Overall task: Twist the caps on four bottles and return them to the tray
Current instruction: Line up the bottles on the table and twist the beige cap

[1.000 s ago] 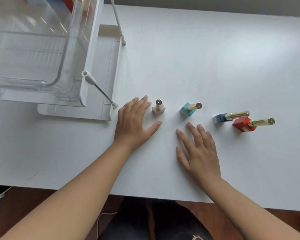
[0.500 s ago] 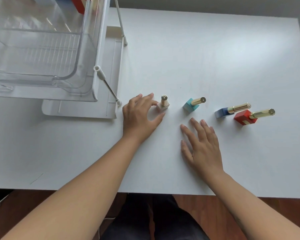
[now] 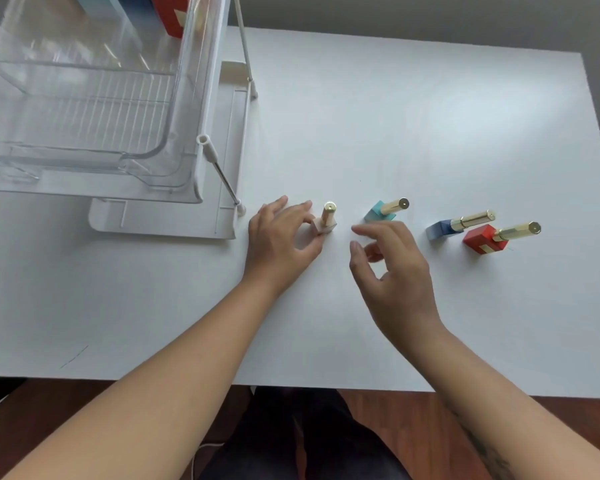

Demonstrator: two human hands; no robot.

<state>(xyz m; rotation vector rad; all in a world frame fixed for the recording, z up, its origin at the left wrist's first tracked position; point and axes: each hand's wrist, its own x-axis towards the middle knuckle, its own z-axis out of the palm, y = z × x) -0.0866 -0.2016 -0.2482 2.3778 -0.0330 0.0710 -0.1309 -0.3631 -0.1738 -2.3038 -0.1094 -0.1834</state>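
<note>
Left hand: the left hand pinches the square base of the beige bottle between thumb and forefingers. One second ago it lay flat on the worktop beside this bottle, so the grip is new.
Right hand: the right hand holds nothing, and its fingers are loosely bent. Before, it lay flat on the worktop; now it is lifted and turned toward the left hand.
Beige bottle: it stands upright in the left hand's grip, just left of the right hand's fingertips. No finger touches its gold cap yet.
Other bottles: the teal bottle stands just beyond the right hand's fingers. The blue bottle and the red bottle stand further to the right of that hand, close together. None of them has moved.
Tray: the clear tray is beyond and to the left of the left hand, raised on a white rack. None of the four bottles is in it.
Meaning for the task: I judge that work on the first bottle is starting, with the left hand steadying it and the right hand coming to twist the cap. All four returns are still to do.
Next need: a fingertip grip on the thin cap, while the left hand keeps the small base from turning.
</note>
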